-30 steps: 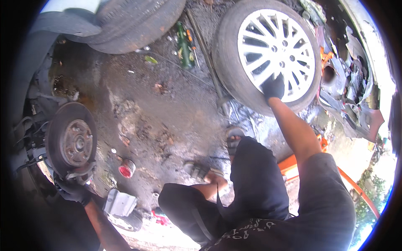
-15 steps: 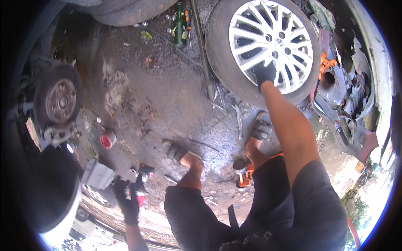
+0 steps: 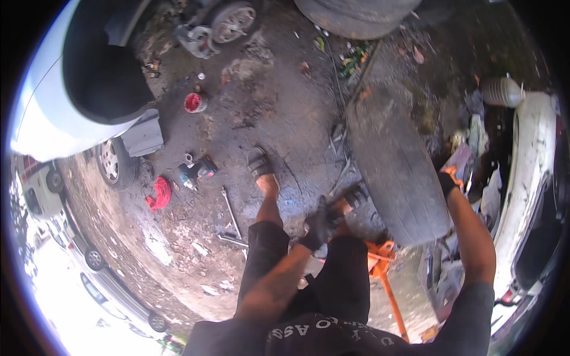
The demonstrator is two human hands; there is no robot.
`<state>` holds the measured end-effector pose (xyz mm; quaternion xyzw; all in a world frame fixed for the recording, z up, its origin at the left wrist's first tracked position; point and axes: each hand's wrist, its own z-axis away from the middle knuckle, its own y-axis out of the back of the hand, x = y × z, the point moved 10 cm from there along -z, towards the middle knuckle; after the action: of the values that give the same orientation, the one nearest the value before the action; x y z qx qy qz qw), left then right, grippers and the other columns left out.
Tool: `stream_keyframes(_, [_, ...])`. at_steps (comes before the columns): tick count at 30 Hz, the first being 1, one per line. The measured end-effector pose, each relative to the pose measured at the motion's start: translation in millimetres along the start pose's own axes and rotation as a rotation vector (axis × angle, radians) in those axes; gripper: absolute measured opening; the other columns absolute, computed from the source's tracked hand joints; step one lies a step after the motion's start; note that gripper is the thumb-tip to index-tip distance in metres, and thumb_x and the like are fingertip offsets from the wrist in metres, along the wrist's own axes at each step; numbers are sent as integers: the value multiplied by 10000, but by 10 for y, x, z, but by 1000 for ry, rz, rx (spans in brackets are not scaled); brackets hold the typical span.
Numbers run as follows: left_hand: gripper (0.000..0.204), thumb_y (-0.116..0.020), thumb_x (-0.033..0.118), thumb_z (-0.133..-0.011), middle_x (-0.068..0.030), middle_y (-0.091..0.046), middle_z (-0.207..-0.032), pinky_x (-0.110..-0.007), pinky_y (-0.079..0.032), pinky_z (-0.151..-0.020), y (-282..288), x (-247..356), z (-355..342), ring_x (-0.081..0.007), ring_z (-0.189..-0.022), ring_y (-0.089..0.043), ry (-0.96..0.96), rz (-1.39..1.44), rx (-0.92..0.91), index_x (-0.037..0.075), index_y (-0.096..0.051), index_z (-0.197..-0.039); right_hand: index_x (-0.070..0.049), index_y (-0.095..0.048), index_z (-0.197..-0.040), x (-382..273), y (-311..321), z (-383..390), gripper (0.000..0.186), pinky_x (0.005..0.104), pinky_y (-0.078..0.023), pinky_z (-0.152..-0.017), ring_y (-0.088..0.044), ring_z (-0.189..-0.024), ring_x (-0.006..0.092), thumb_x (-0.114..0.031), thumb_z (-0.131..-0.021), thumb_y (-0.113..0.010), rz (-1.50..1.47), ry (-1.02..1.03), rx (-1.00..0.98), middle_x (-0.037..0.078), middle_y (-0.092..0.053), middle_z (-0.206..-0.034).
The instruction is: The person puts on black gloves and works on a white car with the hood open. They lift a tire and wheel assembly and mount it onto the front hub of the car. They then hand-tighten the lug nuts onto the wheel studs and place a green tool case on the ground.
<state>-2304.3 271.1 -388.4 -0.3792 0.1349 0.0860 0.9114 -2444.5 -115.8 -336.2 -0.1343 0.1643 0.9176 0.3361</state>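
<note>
A car wheel stands on its tread in front of me, its worn black tyre facing me and its spokes hidden. At its right side is my right hand in a black glove, closed on the wheel, with the fingers mostly hidden behind the tyre. My left hand, also in a black glove, hangs over my right knee, left of the tyre. Motion smears its fingers, and nothing can be made out in it.
An orange floor jack lies by my right leg. To the left are wrenches, an impact driver, a red cloth and a red-filled can. Car parts and a white bumper line the right side.
The wheel has gone from showing its spoked face to standing with its tread toward me. My right hand moved to its right side; my left hand came in from the lower left.
</note>
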Motion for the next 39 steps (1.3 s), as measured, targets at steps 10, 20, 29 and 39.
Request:
stream_keyframes(10, [883, -486, 733, -875, -49, -425, -1506, -440, -373, -1112, -1260, -12, 1127, -280, -1353, -441, -328, 86, 227, 152, -308, -1516, -62, -642, -1191, -238, -1903, 672, 303, 355, -500, -847, -653, -1010, 249, -192, -944, -526, 75, -53, -527, 143, -681, -1139])
stream_keyframes(20, [535, -287, 280, -1071, -206, -388, -1497, -363, -308, -1139, -2401, 1897, 2112, -322, -1396, -367, -1198, -1624, 228, -18, -228, -1511, -49, -639, -1208, -1027, -3087, 477, 328, 349, -507, -824, -646, -1009, 220, -243, -970, -523, -141, -2, -665, 122, -674, -1155])
stream_keyframes(29, [550, -568, 234, -956, -315, -404, -1443, -502, -342, -1082, -3421, 3002, 1633, -485, -1328, -390, -1379, -1905, 520, -54, -414, -1399, -43, -569, -1300, -1982, -3388, 664, 401, 334, -503, -846, -620, -1062, 191, -315, -1017, -491, -748, 318, -326, 91, -631, -1236])
stream_keyframes(39, [838, -686, 366, -886, -356, -292, -1494, -518, -229, -1150, -2805, 2417, 2074, -502, -1413, -248, -1351, -1613, 984, -97, -278, -1454, 100, -24, -1510, -2800, -3312, 1671, 1123, 392, -309, -1127, -372, -1361, 342, -262, -797, -812, -64, 969, 313, 292, -312, -1491])
